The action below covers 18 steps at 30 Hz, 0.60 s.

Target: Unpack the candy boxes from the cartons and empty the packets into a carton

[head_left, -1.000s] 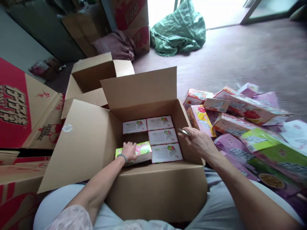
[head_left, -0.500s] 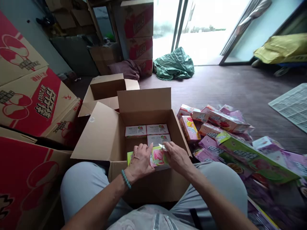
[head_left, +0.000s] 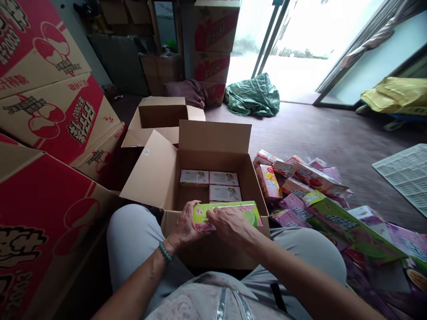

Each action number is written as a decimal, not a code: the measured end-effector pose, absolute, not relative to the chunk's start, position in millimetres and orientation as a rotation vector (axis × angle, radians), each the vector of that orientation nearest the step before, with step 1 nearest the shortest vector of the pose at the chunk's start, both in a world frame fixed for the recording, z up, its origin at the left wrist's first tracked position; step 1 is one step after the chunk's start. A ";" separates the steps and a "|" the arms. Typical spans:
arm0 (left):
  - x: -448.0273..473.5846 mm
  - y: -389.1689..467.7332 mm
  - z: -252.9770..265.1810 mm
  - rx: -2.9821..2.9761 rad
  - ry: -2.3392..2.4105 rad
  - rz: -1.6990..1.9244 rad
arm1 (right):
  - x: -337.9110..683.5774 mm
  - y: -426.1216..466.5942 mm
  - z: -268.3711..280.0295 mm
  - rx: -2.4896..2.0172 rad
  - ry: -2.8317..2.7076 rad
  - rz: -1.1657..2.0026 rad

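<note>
At frame centre, your left hand (head_left: pixel 187 224) gripped a green box (head_left: pixel 251 212) above an open carton (head_left: pixel 214 137); your right hand (head_left: pixel 230 226) curled over the box, its grasp unclear.

Floor (head_left: pixel 320 138), dark, greyish, with faint lines; boxes, sacks and a plastic grid set about on it.
Centre: large open box (head_left: pixel 215 158), flaps raised, base hidden from view; just behind it to the left, a second open box (head_left: pixel 150 137). Right of centre: heap of small boxes (head_left: pixel 350 224), in green, purple, orange and yellow, lying at mixed angles, many overlapping. Far right: white plastic grid (head_left: pixel 407 173), flat, cut off by the view's edge. By the doorway: green sack (head_left: pixel 255 95), crumpled; beside it, stack of red and tan boxes (head_left: pixel 213 66), with a dull purple sack (head_left: pixel 188 93) against its foot.
</note>
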<state>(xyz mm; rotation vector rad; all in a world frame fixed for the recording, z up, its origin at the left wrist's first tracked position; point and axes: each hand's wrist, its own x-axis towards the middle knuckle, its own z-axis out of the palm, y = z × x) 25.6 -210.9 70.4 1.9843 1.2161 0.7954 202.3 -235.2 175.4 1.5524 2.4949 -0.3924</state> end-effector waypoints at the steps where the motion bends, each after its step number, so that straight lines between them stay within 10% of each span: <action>1: 26.2 -211.9 69.6 2.009 1.213 0.802 | 191.9 -234.0 174.4 1.510 2.478 -0.375; 18: 22.0 -214.8 73.5 2.041 1.140 0.695 | 331.4 -263.7 183.9 1.770 2.024 -0.229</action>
